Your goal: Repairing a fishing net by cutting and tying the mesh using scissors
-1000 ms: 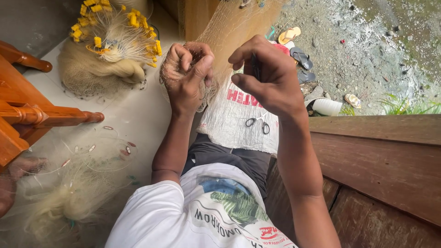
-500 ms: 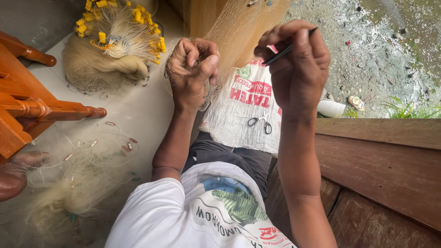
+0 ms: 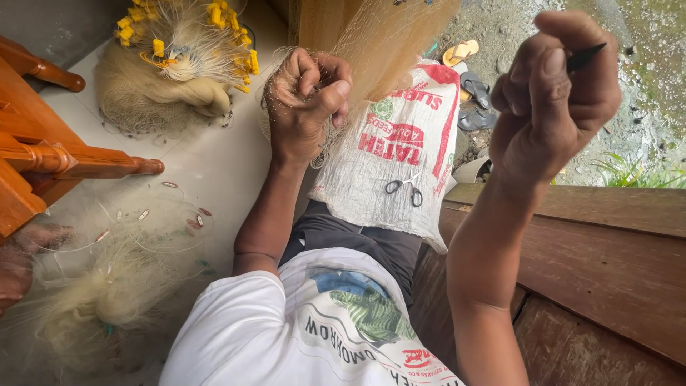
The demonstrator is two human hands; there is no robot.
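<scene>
My left hand (image 3: 307, 100) is clenched on a bunched section of fine, pale fishing net (image 3: 386, 43) that stretches up toward a wooden post. My right hand (image 3: 554, 89) is raised to the right, pinching a thin black netting needle (image 3: 586, 56) whose tip sticks out past my fingers. A white woven sack with red print (image 3: 400, 154) lies across my lap, and small black-handled scissors (image 3: 404, 187) rest on it.
A heap of net with yellow floats (image 3: 179, 57) sits on the pale floor at upper left. More loose net (image 3: 107, 286) lies lower left beside an orange wooden chair (image 3: 43, 157). Brown wooden planks (image 3: 607, 264) run on the right. Sandals (image 3: 468, 53) lie on wet ground beyond.
My right hand has pulled away from the net, up and to the right, with the needle. My left hand keeps its grip on the net.
</scene>
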